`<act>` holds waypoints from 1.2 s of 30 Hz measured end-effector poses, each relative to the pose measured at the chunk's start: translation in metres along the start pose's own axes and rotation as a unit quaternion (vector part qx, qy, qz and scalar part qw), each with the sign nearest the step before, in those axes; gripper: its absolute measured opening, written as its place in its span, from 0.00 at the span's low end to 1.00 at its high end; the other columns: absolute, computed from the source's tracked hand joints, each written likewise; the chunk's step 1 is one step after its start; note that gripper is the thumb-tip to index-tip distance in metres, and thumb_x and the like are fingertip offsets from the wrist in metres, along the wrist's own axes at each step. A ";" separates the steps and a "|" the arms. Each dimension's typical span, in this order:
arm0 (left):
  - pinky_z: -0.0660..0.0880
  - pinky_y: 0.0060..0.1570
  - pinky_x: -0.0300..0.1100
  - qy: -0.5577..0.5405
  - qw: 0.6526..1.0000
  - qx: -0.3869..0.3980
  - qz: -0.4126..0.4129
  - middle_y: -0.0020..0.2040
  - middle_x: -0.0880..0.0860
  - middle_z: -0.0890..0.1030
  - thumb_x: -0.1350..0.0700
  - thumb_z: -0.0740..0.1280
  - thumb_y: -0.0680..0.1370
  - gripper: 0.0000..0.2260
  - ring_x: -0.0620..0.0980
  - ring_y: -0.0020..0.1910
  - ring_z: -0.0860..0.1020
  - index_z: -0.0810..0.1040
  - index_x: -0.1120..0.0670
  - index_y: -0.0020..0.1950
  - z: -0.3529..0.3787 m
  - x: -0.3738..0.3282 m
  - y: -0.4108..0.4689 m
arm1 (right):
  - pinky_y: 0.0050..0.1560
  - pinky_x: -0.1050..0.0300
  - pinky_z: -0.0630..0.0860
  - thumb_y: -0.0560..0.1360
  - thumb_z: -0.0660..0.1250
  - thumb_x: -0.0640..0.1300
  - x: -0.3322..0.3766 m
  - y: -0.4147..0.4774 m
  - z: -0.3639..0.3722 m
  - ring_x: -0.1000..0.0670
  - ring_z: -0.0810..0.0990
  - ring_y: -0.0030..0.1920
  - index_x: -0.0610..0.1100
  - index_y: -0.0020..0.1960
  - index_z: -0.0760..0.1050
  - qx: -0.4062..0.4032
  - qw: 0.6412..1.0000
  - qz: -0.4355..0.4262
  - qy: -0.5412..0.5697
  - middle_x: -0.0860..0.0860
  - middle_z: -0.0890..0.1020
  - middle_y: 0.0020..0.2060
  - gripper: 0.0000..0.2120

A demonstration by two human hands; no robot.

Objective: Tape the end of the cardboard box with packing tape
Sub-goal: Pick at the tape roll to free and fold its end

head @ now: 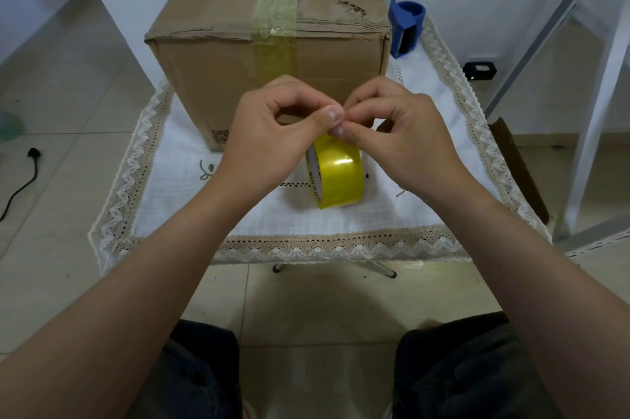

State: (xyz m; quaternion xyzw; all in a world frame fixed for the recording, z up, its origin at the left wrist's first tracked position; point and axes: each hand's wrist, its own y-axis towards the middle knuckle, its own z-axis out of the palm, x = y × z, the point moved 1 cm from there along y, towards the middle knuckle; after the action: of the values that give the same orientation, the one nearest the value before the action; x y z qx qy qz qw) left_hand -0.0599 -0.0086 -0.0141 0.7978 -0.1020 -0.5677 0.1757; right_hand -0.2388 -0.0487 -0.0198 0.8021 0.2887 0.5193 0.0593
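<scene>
A large cardboard box [218, 77] stands on the small cloth-covered table, its near end facing me. A strip of yellowish tape [275, 53] runs along its top seam and down the near face. In front of the box a yellow tape roll [339, 173] hangs on edge, just above or on the cloth. My left hand [269, 139] and my right hand [405, 135] meet above the roll, thumbs and forefingers pinched together at the tape's loose end. The roll's upper part is hidden behind my fingers.
A blue tape cutter [405, 26] stands at the box's right corner. The table has a white cloth with a lace border [327, 243]. A flat cardboard piece [518, 166] leans at the right, a black device [480, 70] and a black cable [20, 180] lie on the tiled floor.
</scene>
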 end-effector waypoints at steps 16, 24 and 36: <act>0.78 0.43 0.45 0.020 0.980 0.088 -0.176 0.46 0.53 0.84 0.45 0.69 0.81 0.11 0.44 0.40 0.82 0.75 0.48 0.59 0.006 0.006 -0.001 | 0.40 0.71 0.72 0.76 0.75 0.44 0.000 0.002 -0.004 0.63 0.76 0.38 0.50 0.42 0.84 -0.081 0.993 0.079 -0.022 0.52 0.80 0.42 0.04; 0.84 0.46 0.54 -0.066 0.977 0.079 -0.187 0.46 0.55 0.90 0.59 0.71 0.81 0.15 0.55 0.47 0.88 0.75 0.55 0.67 0.014 0.006 -0.005 | 0.38 0.72 0.71 0.76 0.75 0.42 0.003 0.001 -0.003 0.62 0.77 0.37 0.50 0.43 0.85 -0.073 0.995 0.071 0.004 0.54 0.82 0.39 0.04; 0.82 0.50 0.50 -0.056 0.984 0.033 -0.168 0.41 0.56 0.89 0.60 0.73 0.80 0.10 0.52 0.42 0.87 0.85 0.48 0.59 0.009 0.001 -0.005 | 0.43 0.74 0.73 0.74 0.77 0.42 0.000 0.001 -0.013 0.65 0.80 0.36 0.47 0.61 0.83 -0.078 0.993 0.089 0.022 0.59 0.84 0.32 0.16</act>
State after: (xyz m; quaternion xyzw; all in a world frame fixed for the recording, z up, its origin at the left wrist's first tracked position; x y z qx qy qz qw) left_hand -0.0686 -0.0057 -0.0197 0.7761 0.0046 -0.6289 0.0454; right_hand -0.2495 -0.0522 -0.0132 0.8057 0.1767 0.5612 0.0686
